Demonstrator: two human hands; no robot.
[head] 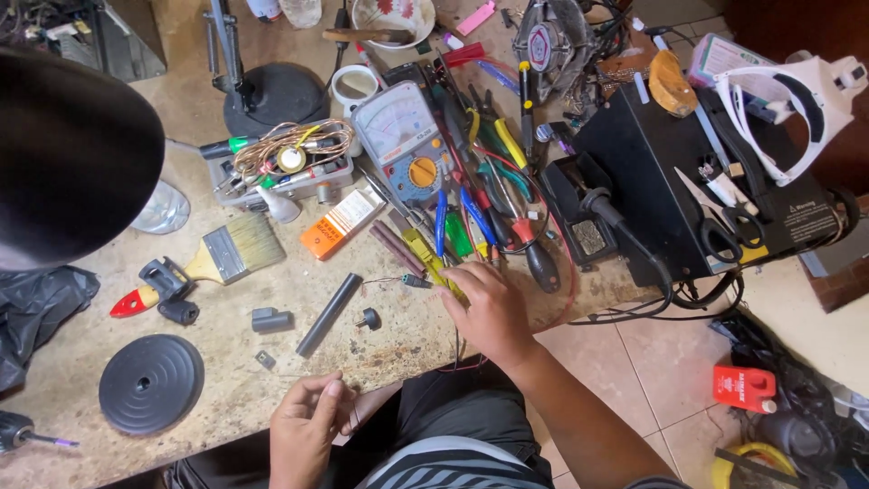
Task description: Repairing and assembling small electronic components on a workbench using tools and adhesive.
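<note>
My right hand reaches over the front of the workbench, fingers spread, touching a yellow-handled tool at the edge of a heap of pliers and screwdrivers. A small component on thin wire leads lies just left of its fingertips. My left hand rests loosely curled at the bench's near edge, over my lap, and seems to hold nothing. A black tube and a small black knob lie between the two hands.
An analog multimeter lies mid-bench beside a coil of wire. A paint brush, black disc, orange box sit left. A black station box with scissors stands right. A dark round shape blocks the upper left.
</note>
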